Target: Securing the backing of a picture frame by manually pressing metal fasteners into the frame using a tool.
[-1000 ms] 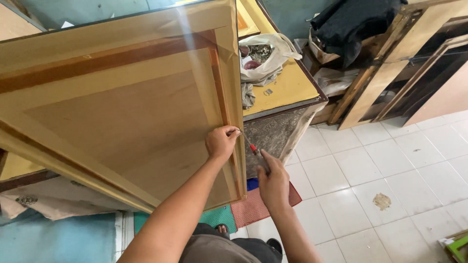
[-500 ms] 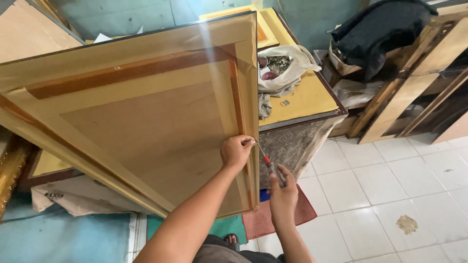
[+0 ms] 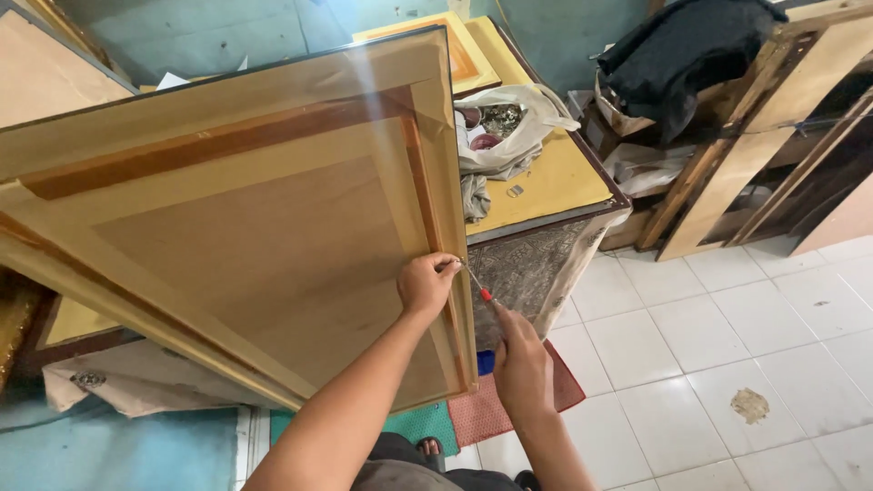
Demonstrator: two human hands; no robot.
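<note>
A large tilted wooden picture frame with a plywood back (image 3: 245, 236), filling the left and centre of the frame, is steadied at its right edge by the left hand (image 3: 426, 284), whose fingers are curled shut on the rail, seemingly so that the edge is kept still for the tool. A thin screwdriver with a red collar (image 3: 476, 284) is gripped in the closed right hand (image 3: 520, 364), just right of centre, with its tip laid against that edge beside the left fingers. Behind the frame, at upper centre, a yellow-topped table (image 3: 546, 186) carrying a white plastic bag of small items (image 3: 506, 127) is seen, while leaning timber frames (image 3: 727, 173) under a black cloth (image 3: 682, 55) crowd the upper right and a red mat (image 3: 555, 391) lies on the white tiled floor (image 3: 727, 336).
</note>
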